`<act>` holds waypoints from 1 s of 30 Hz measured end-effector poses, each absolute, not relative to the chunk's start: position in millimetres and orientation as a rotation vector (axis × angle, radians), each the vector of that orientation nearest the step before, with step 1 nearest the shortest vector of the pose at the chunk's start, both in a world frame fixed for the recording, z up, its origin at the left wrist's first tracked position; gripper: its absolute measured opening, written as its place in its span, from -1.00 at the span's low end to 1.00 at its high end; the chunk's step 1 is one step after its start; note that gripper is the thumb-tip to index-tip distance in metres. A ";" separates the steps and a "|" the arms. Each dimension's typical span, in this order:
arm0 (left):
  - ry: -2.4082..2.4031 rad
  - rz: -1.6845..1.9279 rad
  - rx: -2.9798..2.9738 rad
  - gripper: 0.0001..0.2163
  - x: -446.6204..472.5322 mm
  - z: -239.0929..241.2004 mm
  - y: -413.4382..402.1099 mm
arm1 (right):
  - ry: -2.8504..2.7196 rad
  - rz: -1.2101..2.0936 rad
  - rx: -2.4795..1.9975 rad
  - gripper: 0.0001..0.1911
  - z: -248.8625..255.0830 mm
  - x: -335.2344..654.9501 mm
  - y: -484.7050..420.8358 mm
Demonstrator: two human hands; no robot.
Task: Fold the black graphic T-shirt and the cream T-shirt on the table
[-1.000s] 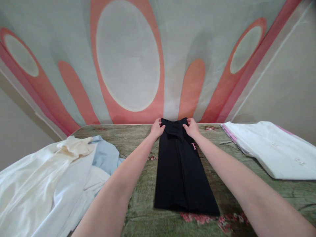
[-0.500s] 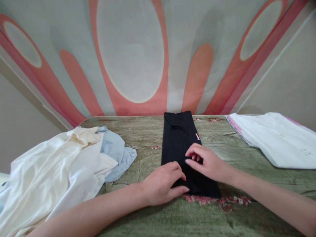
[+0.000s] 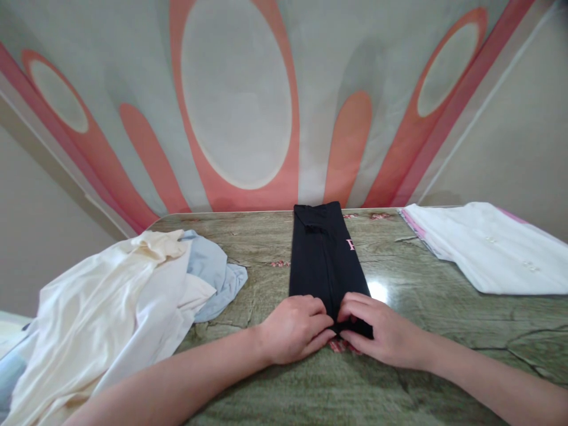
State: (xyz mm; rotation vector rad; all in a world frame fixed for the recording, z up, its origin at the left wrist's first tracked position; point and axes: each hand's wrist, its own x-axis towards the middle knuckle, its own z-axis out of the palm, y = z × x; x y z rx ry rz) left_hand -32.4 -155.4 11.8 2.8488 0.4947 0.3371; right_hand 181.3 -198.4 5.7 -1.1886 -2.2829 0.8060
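Note:
A black shirt [image 3: 313, 260] lies folded into a long strip in the middle of the table, its far end by the back edge. Part of a pink letter shows on its right side. My left hand [image 3: 299, 328] is closed on the near left part of the strip. Opposite it, my right hand [image 3: 377, 331] pinches the near right part, thumb below and fingers curled above. The fingertips of both hands almost meet at the near edge, and they hide some of the cloth there.
At left lies a loose heap of cream and white clothes [image 3: 119, 296], with a light blue garment [image 3: 217, 278] under its right side. Flat white garments [image 3: 492, 248] with pink edges lie at right. The wood-patterned table [image 3: 248, 396] meets a patterned wall hanging behind.
My right hand has come down toward me to the near end of the black shirt, beside my left. The near edge has drawn back from the table's front.

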 end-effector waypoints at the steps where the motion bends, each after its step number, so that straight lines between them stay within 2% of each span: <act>1: 0.490 0.344 2.863 -0.74 -32.3 11.2 -155.8 | -2.269 0.813 -1.182 -0.94 5.1 181.9 -197.9; 14: 0.549 0.384 2.895 -0.74 -31.5 9.3 -157.1 | -2.112 0.837 -1.231 -0.92 4.2 181.3 -198.4; 19: 0.569 0.379 2.876 -0.83 -31.6 9.8 -157.1 | -2.122 0.825 -1.252 -0.92 4.4 181.4 -199.0; 24: 0.745 0.523 2.671 -0.93 -32.6 14.2 -158.3 | -2.136 0.811 -1.260 -0.94 5.3 181.8 -199.5; 30: 0.773 0.584 2.581 -0.93 -34.7 14.9 -157.6 | -2.152 0.779 -1.263 -0.97 2.7 182.0 -200.0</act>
